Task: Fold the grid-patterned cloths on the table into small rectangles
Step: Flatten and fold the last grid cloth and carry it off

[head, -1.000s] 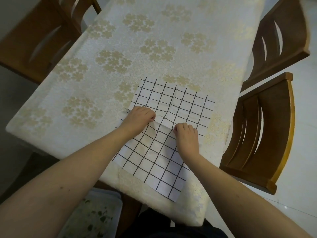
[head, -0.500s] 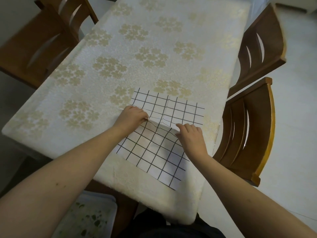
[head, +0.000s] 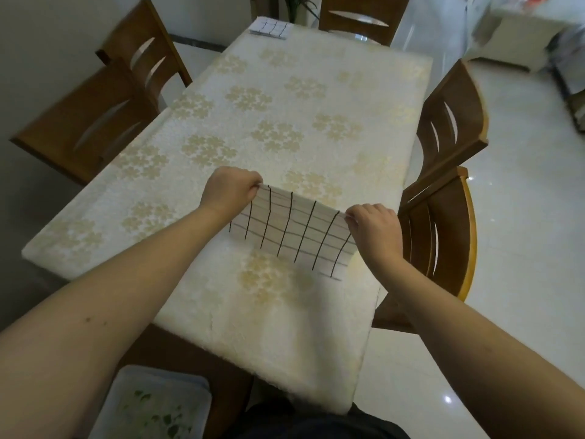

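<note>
A white cloth with a black grid (head: 294, 229) is held up off the table, stretched between both hands and hanging down from its top edge. My left hand (head: 229, 193) pinches its upper left corner. My right hand (head: 373, 226) pinches its upper right corner. Its lower edge hangs close to the table (head: 278, 327); I cannot tell if it touches. A second grid cloth (head: 270, 28), folded small, lies at the table's far end.
The table carries a cream cover with gold flower prints. Wooden chairs stand on the left (head: 95, 122), on the right (head: 443, 223) and at the far end (head: 357, 17). A pale tray (head: 152, 407) with green bits sits on the floor at lower left.
The cloth lay flat on the table with both hands at its middle crease. Now it is lifted and stretched between the hands, and the view has tilted up.
</note>
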{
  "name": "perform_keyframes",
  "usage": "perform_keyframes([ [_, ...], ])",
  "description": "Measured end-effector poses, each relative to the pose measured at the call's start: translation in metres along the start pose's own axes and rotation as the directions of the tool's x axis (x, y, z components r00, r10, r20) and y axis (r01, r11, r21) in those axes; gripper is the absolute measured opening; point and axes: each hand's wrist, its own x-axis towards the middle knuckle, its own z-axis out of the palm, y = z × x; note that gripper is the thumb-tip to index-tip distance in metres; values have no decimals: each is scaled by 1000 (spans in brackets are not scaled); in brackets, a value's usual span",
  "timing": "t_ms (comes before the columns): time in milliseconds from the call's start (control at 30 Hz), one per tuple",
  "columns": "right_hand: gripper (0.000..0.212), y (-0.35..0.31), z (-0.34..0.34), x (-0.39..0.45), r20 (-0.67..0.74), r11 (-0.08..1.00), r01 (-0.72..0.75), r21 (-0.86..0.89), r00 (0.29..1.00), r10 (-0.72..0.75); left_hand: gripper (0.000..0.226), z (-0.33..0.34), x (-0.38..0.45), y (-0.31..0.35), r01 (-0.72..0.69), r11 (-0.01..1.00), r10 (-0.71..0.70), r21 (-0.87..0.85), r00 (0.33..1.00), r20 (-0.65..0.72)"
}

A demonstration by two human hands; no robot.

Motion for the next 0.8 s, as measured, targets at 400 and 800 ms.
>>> perform_keyframes([
  [400,21,-15,-5,-52,-34,986,164,16,986,-164,14,12,-45,-8,216,968,-219,-124,976,-9],
  [800,38,-30,50,-138,592,995,90,41,800,-97,41,73,-162,8,760,412,-699,-503,617,360],
])
